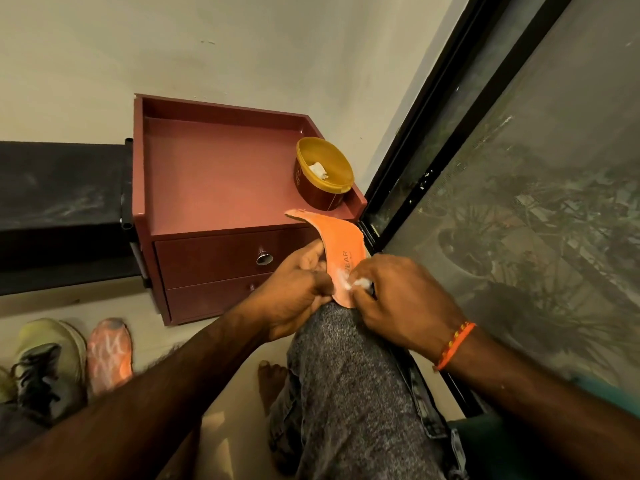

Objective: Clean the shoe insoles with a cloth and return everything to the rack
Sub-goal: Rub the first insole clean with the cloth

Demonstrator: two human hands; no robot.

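**Wiping an orange insole braced on the knee**

The insole [334, 247] sits just right of frame centre, its near end resting on the person's raised knee [341, 327]. Its long axis runs from about 5 o'clock (near end, on the knee) to 11 o'clock (far end), and the far end curls over toward 9 o'clock, just in front of the cabinet's [207, 174] front edge; whether it touches the edge cannot be told. The printed face is turned toward the camera.

Grip. The left hand [298, 289] has fingers curled round the insole's left edge near its lower end, holding it steady. The right hand [394, 296] pinches a small white cloth [358, 281] in curled fingers and presses it on the insole's lower right part, beside the lettering. A pale smear shows on the surface at the cloth.

Progress, as a judgement. The task appears to be mid-cleaning: this insole is being wiped and is not yet back in a shoe. A second insole [109, 351] lies on the floor at 8 o'clock, just beside a shoe [48, 358]; whether it has been cleaned cannot be told. The dark rack [59, 209] stands at 9 o'clock, touching or close against the cabinet. What seems left: finishing the wiping, refitting the insoles, and returning the shoes to the rack.

A tub [323, 174] with white wads inside stands on the cabinet at 12 o'clock from the hands.
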